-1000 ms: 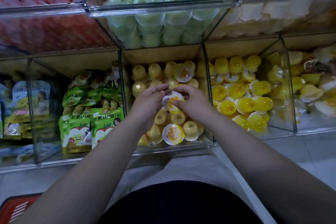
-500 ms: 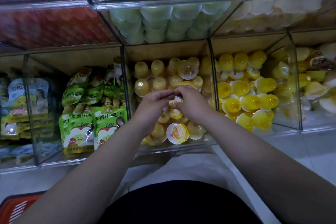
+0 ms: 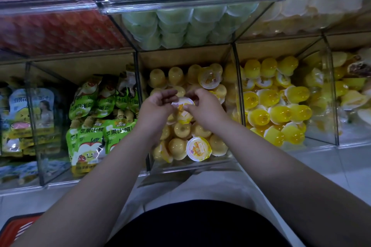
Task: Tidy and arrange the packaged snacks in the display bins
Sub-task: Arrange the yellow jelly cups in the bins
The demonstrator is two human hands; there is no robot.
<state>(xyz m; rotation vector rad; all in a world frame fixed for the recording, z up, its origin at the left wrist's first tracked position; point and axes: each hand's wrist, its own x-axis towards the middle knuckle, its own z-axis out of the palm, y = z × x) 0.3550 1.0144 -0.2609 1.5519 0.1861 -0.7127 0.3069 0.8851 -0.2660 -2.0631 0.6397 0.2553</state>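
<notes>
I see the jelly cup [image 3: 183, 103] caught between both hands over the middle bin [image 3: 190, 169], its printed foil lid turned up toward me. The left hand [image 3: 157, 107] grips the cup's left rim with curled fingers [image 3: 170, 93]. The right hand [image 3: 206, 107] pinches the right rim, thumb laid across the lid's near edge, its fingers [image 3: 197, 92] bent over the far side. Both forearms reach in from the near edge and converge, wrists roughly level, backs of the hands up.

Just below the held cup lies the heap of pale yellow cups [image 3: 181, 129], small glossy domes, mostly bottom-up. One lid-up cup [image 3: 198, 148] rests near the bin's front wall. The bin is clear hard plastic with straight walls. In the bin to the left stand soft green pouches [image 3: 90, 126]. To the right are brighter yellow cups [image 3: 277, 112], and in the far upper bin pale green cups [image 3: 174, 16].
</notes>
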